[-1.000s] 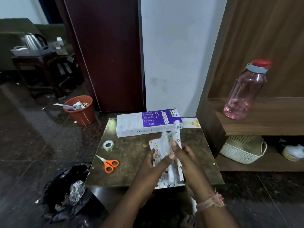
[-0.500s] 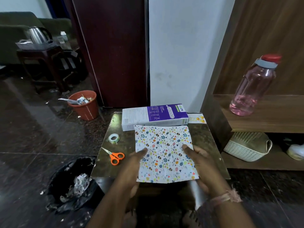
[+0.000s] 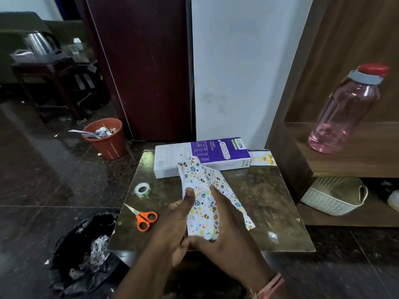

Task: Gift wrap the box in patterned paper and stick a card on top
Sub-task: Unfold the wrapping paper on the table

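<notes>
Two hands meet over the near middle of the small table [image 3: 269,190], and between them I see the patterned paper [image 3: 205,190] bunched and folded lengthwise, lifted off the surface. My left hand [image 3: 174,229] comes in from about 7 o'clock, its thumb laid flat against the printed side of the sheet and its fingers behind it, so it pinches the paper. My right hand [image 3: 228,234] comes in from 5 o'clock with its thumb on the front of the sheet near the left thumb and the rest of the hand cupped under the lower edge; it grips the paper too. One loose flap of the sheet trails off toward 4 o'clock, and its top end rises toward 12 o'clock, overlapping the front edge of the box [image 3: 203,156] from this angle; I cannot tell if they touch.

That white and purple box lies flat along the far edge of the table at 12 o'clock. Just beside its right end, at 1 o'clock, a card [image 3: 262,159] with yellow shapes lies on the table. At 9 o'clock from the paper sits a roll of clear tape [image 3: 142,189], and nearer me at 8 o'clock lie orange-handled scissors [image 3: 143,216], closed.
</notes>
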The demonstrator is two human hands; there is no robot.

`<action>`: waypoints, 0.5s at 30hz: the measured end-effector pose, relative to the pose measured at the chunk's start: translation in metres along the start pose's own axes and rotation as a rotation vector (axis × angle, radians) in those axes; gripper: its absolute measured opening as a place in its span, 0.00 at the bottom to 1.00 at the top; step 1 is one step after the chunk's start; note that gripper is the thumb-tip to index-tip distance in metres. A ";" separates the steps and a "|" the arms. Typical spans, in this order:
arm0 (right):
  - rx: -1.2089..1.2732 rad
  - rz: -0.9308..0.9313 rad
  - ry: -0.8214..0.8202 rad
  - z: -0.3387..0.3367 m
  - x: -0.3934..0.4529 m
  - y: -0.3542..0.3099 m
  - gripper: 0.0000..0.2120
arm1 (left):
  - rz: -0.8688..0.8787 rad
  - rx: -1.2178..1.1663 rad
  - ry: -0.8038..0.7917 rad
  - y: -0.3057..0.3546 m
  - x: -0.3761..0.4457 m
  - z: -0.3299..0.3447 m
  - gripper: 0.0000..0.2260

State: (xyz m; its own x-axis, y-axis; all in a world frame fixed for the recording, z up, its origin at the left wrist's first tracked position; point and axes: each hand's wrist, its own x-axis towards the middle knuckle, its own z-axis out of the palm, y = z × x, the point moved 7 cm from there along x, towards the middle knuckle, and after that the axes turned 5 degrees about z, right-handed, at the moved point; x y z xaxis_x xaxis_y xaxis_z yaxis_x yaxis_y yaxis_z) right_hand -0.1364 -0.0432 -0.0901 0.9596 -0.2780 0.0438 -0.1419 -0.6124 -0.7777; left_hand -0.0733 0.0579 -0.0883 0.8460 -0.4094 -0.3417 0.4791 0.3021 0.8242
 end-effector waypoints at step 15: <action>1.096 0.445 0.794 -0.084 0.005 0.078 0.22 | -0.066 0.042 0.093 0.014 0.004 -0.030 0.15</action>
State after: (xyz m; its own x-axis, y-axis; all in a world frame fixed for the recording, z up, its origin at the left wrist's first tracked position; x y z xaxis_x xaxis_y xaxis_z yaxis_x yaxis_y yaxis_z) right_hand -0.1628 -0.1543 -0.0980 0.4446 -0.8508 -0.2801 0.2179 0.4060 -0.8875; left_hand -0.0560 0.0863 -0.0920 0.8321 -0.3448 -0.4345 0.5257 0.2401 0.8161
